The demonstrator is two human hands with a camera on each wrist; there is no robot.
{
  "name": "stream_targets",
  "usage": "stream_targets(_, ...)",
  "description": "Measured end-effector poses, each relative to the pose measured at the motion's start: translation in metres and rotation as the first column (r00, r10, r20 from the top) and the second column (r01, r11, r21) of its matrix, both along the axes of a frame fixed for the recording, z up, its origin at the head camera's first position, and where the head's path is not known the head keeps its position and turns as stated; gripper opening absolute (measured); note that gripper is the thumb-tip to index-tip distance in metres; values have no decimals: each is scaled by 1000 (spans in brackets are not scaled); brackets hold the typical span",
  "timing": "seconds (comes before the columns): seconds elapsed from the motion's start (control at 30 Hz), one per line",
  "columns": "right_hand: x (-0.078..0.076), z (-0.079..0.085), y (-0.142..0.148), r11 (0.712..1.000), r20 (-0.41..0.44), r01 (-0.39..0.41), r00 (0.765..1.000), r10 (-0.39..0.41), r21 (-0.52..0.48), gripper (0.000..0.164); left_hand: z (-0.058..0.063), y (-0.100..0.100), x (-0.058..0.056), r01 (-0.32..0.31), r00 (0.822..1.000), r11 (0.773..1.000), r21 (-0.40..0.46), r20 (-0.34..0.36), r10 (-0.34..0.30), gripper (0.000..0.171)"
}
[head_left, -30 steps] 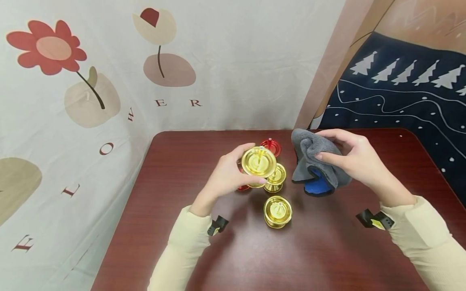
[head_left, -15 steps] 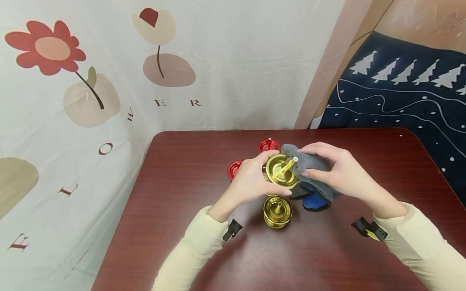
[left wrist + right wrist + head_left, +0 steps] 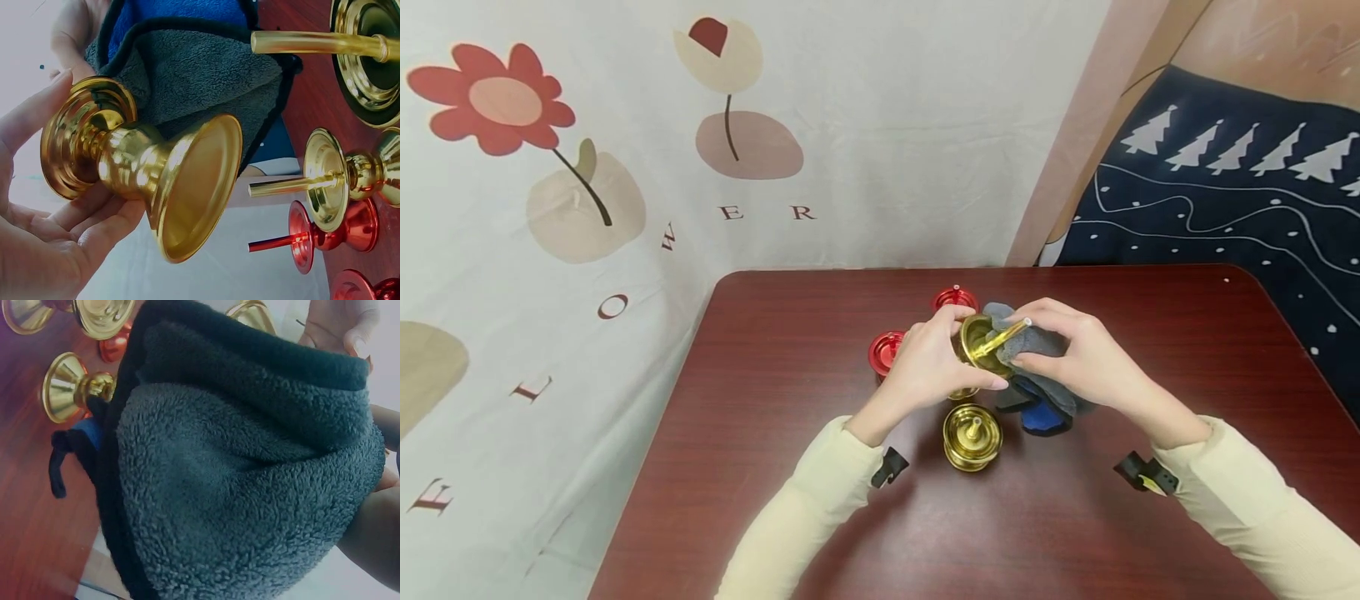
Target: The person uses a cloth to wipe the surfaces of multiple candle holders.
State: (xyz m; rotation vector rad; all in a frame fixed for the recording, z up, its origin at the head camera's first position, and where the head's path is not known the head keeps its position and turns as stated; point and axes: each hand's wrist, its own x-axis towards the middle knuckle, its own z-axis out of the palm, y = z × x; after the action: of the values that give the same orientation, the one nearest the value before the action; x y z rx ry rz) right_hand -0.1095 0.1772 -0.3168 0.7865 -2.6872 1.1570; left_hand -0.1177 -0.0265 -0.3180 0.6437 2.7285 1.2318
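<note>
My left hand [image 3: 925, 362] grips a gold candle holder [image 3: 128, 159] with a flared foot, a rounded waist and a shallow dish. It is lifted above the table and tilted, its central stem leaning up to the right in the head view. My right hand [image 3: 1078, 346] pinches a folded microfibre cloth [image 3: 237, 481], grey on one side and blue on the other, with black edging. The cloth lies at the dish's right side, behind the stem. It fills most of the right wrist view and hides the right fingertips there.
On the table [image 3: 760, 392], one gold candle holder [image 3: 972, 437] stands nearest the person. Another gold one [image 3: 325, 178] stands behind it, mostly hidden in the head view. Two red candle holders [image 3: 886, 352] stand farther back and left. A printed cloth wall [image 3: 880, 125] borders the far edge.
My left hand has moved right with the gold candle holder and tilted it towards the cloth. The right hand has come left, bringing the cloth to the dish.
</note>
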Motion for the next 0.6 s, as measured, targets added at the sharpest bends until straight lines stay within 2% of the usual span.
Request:
stream_targets(0.27, -5, -5, 6, 997, 49, -50, 997, 53, -61, 31, 3, 1, -8, 70, 997, 996, -49, 18, -69, 74)
stream_targets(0.6, -6, 4, 12, 991, 100, -88, 990, 98, -105, 29, 8, -3, -12, 157, 985, 986, -59, 79, -152, 73)
